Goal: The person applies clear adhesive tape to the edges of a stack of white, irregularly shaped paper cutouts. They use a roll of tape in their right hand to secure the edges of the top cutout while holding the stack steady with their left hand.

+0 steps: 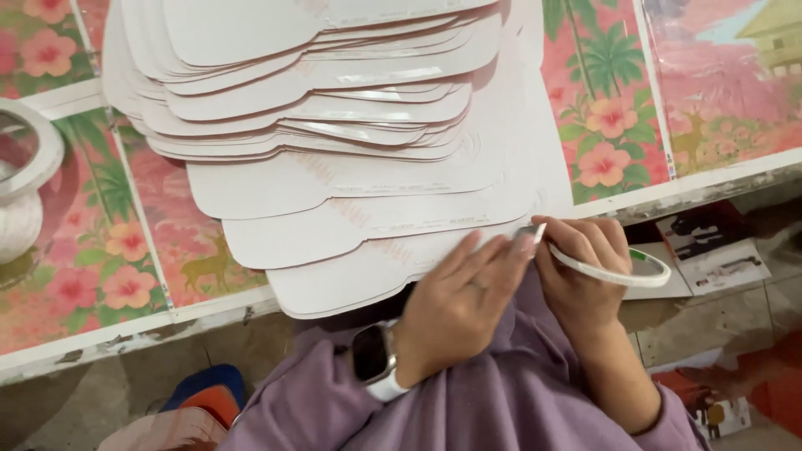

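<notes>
A fanned stack of white paddle-shaped card cut-outs [334, 125] lies on a table covered with floral printed sheets [100, 250]. My left hand [464, 305], with a ring and a wrist watch [373, 357], rests its fingers flat on the lowest card's edge [351, 280]. My right hand [585, 267] grips a thin white tape roll [622, 271] and pinches its loose end against the card's right tip [530, 234]. Both arms wear purple sleeves.
A white tape roll [29, 159] sits at the left edge of the table. Below the table's front edge lie printed cards [718, 250] on the right and blue and orange items [205, 397] on the floor at the left.
</notes>
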